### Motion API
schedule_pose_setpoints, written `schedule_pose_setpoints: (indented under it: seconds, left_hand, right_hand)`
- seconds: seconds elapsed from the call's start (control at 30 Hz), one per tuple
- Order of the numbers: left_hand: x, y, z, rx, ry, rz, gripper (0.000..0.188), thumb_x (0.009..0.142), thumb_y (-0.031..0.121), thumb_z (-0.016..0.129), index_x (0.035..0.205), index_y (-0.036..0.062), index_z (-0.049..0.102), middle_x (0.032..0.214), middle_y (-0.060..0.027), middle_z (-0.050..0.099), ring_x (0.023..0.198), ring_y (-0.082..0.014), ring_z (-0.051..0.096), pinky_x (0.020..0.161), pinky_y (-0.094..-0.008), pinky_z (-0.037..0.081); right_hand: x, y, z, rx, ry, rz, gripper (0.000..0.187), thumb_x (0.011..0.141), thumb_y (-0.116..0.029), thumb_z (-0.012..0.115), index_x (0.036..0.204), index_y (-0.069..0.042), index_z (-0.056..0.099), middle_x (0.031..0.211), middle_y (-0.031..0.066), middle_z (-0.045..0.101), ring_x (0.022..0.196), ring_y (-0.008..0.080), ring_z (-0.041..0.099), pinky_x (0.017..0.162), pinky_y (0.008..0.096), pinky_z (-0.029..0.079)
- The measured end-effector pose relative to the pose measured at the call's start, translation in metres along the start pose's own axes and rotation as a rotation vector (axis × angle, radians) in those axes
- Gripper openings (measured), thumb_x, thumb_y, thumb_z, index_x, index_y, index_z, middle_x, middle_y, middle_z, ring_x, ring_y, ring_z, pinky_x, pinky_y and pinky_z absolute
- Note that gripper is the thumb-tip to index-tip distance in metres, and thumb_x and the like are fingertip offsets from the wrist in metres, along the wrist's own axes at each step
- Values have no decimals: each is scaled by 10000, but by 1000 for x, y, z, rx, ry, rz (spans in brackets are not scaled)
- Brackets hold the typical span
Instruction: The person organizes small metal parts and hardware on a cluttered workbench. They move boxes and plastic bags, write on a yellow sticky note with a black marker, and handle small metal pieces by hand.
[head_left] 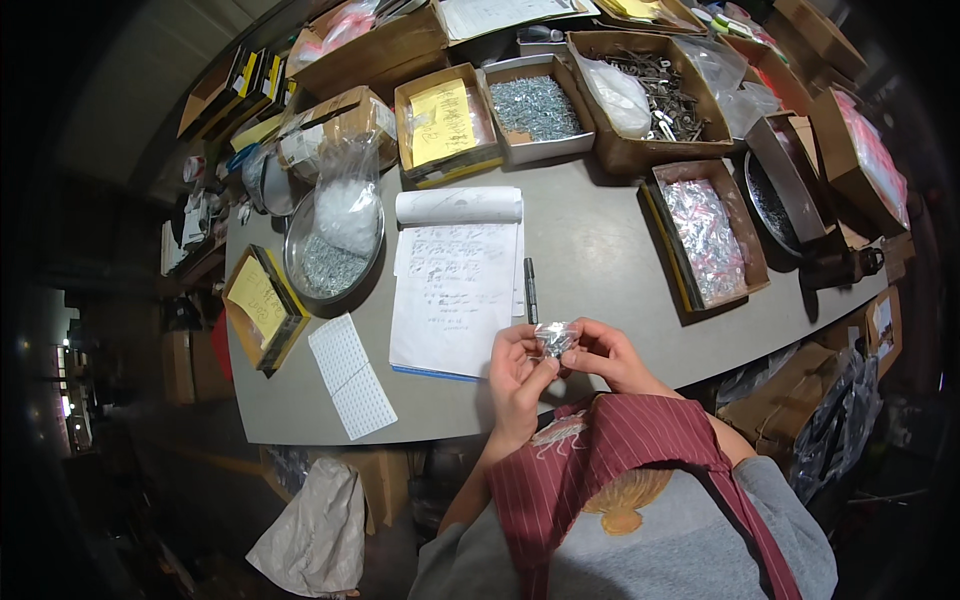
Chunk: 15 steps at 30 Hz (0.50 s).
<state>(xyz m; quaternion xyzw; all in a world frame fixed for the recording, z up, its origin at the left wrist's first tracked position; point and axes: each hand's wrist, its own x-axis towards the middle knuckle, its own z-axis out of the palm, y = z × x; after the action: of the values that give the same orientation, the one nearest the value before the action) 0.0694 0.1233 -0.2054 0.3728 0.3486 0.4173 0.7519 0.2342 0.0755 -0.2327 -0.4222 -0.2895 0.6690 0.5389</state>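
Between my two hands is a small clear plastic bag [556,338] with shiny metal pieces in it, held close to the table's front edge. My left hand [518,375] grips its left side, thumb against the front. On the other side my right hand [607,358] pinches the bag with thumb and fingers. A black marker pen [531,290] lies just beyond my hands, beside a notepad [455,290] with handwritten lines. What the small pieces are exactly is too small to tell.
At left stand a round metal bowl [372,262] of small parts and a box with a yellow note [258,303]. A printed sheet [352,375] lies nearby. Cardboard boxes of hardware [540,108] line the back. A box of small filled bags [703,240] is at right.
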Motion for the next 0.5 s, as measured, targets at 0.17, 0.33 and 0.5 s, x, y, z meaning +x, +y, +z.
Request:
schedule_pose_setpoints:
  seconds: [0.17,0.33,0.5]
  left_hand:
    - [0,1,-1,40,-30,-10,412,890,-5,604,1272,-34,453,1071,-138,594,903,-148,606,767,-263,515]
    - [2,-2,-5,81,-15,4,354,911,43,597,1239,-35,490,1047,-121,611,887,-130,594,780,-259,489]
    - [2,1,-4,56,10,-31,341,907,36,586,1229,-34,499,1036,-121,621,919,-137,595,799,-256,487]
  right_hand:
    - [1,6,0,-35,35,5,168,916,-64,617,1076,-14,624,968,4,649,913,79,589,811,249,477]
    - [1,11,-3,-56,34,-13,155,938,-70,624,1082,-10,630,967,9,655,890,83,595,795,254,485]
    - [1,14,-4,-59,18,-5,152,941,-79,616,1077,-11,627,973,-7,647,907,63,578,800,237,472]
